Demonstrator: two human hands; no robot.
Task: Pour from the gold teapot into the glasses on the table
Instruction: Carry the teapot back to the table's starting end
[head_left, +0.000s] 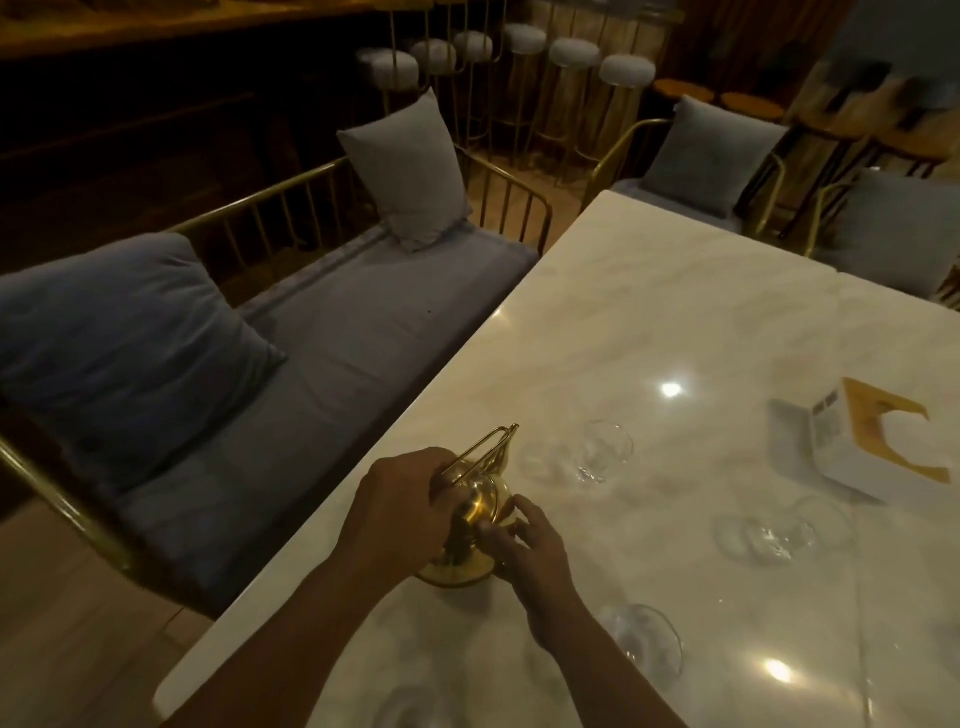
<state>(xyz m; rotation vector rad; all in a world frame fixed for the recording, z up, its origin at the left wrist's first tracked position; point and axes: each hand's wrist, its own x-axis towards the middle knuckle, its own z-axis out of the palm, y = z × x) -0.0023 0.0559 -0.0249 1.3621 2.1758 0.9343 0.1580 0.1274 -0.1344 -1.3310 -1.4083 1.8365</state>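
Observation:
The gold teapot (475, 514) stands near the left edge of the white marble table (675, 322), its spout pointing away from me. My left hand (400, 512) is wrapped around its handle side. My right hand (524, 540) touches the pot's body and lid with its fingertips. A clear stemmed glass (605, 449) stands just beyond the spout. A second glass (779, 530) is to the right. A third glass (649, 642) stands close by my right forearm. The pot's base is partly hidden by my hands.
A white and gold tissue box (857, 441) lies at the table's right. A grey cushioned bench (332, 353) with gold rails and pillows runs along the table's left side. Chairs with grey cushions (717, 156) stand at the far end, bar stools behind.

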